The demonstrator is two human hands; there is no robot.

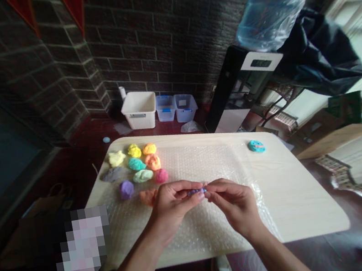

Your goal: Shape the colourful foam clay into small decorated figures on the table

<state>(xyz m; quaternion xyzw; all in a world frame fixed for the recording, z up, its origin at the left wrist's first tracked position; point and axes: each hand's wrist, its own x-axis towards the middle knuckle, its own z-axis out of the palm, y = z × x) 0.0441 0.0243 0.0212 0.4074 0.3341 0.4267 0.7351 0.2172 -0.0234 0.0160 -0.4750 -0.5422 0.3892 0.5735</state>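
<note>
Over the middle of the table, a small bluish-purple piece of modelling clay (196,191) is pinched between the fingertips of my left hand (174,201). From the other side, my right hand (235,200) has its thumb and fingertips closed on the same piece's right end. Most of the piece is covered by fingers. A brown-orange clay lump (148,197) lies beside my left hand, partly hidden by it. Farther left are a purple lump (126,189), a pink lump (161,176), a pale green lump (143,175) and several other coloured lumps.
Bubble wrap (202,159) covers much of the pale wooden table (301,189). At the far right lies a blue lump with a pinkish streak (257,146). Beyond the table stand a white bin (139,110), two bluish bins and a water dispenser (228,86).
</note>
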